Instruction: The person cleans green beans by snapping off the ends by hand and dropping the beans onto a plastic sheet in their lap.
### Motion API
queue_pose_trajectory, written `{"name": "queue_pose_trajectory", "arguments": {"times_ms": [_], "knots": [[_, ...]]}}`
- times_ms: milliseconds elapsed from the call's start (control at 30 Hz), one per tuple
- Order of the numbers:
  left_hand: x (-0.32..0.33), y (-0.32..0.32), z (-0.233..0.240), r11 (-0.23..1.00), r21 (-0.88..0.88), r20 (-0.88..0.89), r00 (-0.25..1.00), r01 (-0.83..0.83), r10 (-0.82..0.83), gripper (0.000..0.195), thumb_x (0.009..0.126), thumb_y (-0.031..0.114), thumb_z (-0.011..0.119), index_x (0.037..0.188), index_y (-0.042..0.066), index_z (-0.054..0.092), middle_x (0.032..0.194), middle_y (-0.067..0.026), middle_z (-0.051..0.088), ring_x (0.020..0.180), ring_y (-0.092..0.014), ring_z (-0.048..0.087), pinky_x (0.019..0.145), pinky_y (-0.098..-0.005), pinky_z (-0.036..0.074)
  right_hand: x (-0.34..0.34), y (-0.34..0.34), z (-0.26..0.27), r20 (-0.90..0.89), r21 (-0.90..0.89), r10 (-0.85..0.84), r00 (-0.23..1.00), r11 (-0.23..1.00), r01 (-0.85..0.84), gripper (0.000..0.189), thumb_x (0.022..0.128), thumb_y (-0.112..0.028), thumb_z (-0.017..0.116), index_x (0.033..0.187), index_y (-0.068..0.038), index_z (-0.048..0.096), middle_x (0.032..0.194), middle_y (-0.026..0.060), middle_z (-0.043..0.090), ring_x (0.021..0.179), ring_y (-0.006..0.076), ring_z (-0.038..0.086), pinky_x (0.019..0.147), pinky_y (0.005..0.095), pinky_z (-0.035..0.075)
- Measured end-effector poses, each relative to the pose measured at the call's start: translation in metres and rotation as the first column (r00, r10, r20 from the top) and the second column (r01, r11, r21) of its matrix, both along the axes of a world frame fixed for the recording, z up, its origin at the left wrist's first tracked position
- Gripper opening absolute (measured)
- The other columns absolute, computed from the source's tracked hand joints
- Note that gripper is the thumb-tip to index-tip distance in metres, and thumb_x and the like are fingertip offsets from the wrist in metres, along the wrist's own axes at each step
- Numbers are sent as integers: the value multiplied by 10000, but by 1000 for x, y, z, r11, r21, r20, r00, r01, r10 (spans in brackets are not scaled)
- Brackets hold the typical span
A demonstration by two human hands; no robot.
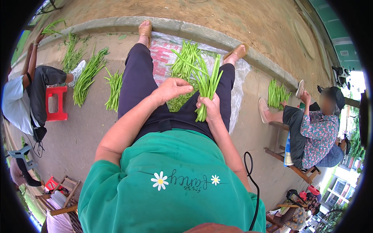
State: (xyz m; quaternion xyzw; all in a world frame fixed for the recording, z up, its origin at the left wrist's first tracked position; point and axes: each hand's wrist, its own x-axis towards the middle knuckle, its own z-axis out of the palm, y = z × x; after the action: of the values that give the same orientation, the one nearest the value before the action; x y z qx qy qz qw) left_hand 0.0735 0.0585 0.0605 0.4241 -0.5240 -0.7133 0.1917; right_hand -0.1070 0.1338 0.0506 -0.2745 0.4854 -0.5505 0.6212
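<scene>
My right hand [210, 107] is closed around a bunch of long green vegetable stalks [207, 83], their cut ends pointing down toward my lap. Just to the left of the bunch, my left hand [174, 91] hangs with thumb and fingers pinched together; nothing shows between them. A pile of similar stalks [184, 59] lies on a plastic sheet [160, 58] between my legs. Nearer my lap, under the hands, is a heap of small green leafy scraps [179, 104], partly hidden by my left hand and the bunch.
More stalk bundles lie on the pavement at left [90, 77] [114, 90]. A person [19, 99] sits there by a red plastic stool [56, 103]. At right another person [319, 131] sits on a wooden chair [304, 174] near a stalk pile [277, 94]. A concrete kerb [204, 32] runs ahead.
</scene>
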Motion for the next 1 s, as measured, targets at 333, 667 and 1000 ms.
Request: {"name": "queue_pose_trajectory", "arguments": {"times_ms": [333,667,1000], "knots": [[-51,3,-13,964,257,-420,906,64,52,293,779,235,682,971,21,626,848,-76,628,521,-134,563,304,-240,403,8,-6,-5,-64,4,287,956,958,-288,196,775,-99,571,943,-7,532,727,39,555,591,125,558,538,246,456],[6,-70,1,733,656,-618,430,-181,658,112,877,152,555,877,47,517,760,-68,543,752,-226,571,798,-462,504,15,-3,-4,23,35,494,869,868,-495,286,868,-279,586,988,-21,553,718,21,550,606,91,536,571,220,458],[23,-72,-12,614,788,-592,349,57,727,156,875,184,576,841,68,478,689,-37,481,604,-157,486,593,-325,459,5,-6,-14,-41,30,271,962,962,-270,140,854,-155,568,929,-37,571,658,6,538,539,80,503,507,189,407]]}}
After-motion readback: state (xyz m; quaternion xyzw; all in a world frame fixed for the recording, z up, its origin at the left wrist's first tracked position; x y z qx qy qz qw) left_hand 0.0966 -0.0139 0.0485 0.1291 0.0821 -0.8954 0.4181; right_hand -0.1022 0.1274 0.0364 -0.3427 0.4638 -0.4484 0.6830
